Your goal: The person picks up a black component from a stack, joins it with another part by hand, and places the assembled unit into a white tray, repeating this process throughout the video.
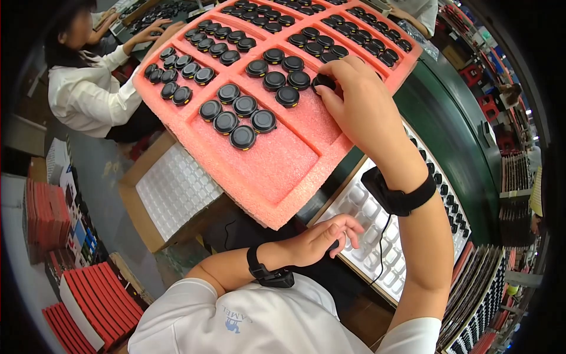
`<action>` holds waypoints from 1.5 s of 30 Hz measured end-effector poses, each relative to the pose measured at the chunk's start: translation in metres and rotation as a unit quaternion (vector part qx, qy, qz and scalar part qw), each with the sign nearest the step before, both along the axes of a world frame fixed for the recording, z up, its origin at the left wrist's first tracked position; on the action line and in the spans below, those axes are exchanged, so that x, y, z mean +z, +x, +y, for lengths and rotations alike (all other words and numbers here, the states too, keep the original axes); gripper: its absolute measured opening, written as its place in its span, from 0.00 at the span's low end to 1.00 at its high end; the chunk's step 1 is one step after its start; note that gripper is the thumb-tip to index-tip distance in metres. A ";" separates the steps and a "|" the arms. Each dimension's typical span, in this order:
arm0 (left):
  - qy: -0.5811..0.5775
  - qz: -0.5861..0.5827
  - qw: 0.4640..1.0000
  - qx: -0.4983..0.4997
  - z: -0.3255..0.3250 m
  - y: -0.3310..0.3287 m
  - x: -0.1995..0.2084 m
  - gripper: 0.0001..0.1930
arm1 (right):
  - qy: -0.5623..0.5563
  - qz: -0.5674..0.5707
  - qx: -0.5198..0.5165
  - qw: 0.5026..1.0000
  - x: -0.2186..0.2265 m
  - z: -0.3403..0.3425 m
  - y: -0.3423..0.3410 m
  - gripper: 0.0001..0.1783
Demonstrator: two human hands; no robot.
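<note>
Black, one piece (322, 82) shows only partly between the right fingers (338, 69).

Bright, even indoor light, soft shadows across the white shirt (265, 321), pink tray (274, 168) fairly crisp, faint sheen on round black parts (243, 137), red stacks (100, 301) bowed near the dark fisheye rim

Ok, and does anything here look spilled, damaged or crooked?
Nothing looks clearly spilled or damaged. Only the pink foam tray seems odd, lying askew to the green surface beside it; black discs sit inside it, and the right hand holds one more.
</note>
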State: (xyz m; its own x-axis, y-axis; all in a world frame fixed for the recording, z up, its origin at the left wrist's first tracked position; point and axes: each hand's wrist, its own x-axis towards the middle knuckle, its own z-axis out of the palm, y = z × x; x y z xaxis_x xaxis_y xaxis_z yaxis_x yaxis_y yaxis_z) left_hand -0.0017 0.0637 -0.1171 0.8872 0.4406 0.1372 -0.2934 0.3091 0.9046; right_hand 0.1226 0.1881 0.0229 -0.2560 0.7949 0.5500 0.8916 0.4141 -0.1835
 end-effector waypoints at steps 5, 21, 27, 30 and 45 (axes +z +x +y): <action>-0.023 -0.024 0.999 -0.001 -0.001 -0.006 -0.003 0.38 | -0.025 0.101 0.026 0.994 0.011 -0.043 -0.001 0.11; 0.156 0.020 0.986 0.053 -0.002 0.003 0.030 0.23 | -0.138 0.346 -0.066 0.925 -0.061 -0.240 0.033 0.19; 0.085 0.043 0.995 0.036 -0.013 0.012 0.038 0.19 | -0.140 0.486 -0.025 0.862 -0.068 -0.256 0.043 0.15; -0.021 0.039 0.999 0.012 -0.016 0.014 0.041 0.18 | -0.175 0.735 0.028 0.655 -0.079 -0.261 0.045 0.13; 0.164 0.010 0.983 0.077 -0.027 0.025 0.037 0.18 | -0.102 0.501 -0.019 0.859 -0.089 -0.270 0.053 0.16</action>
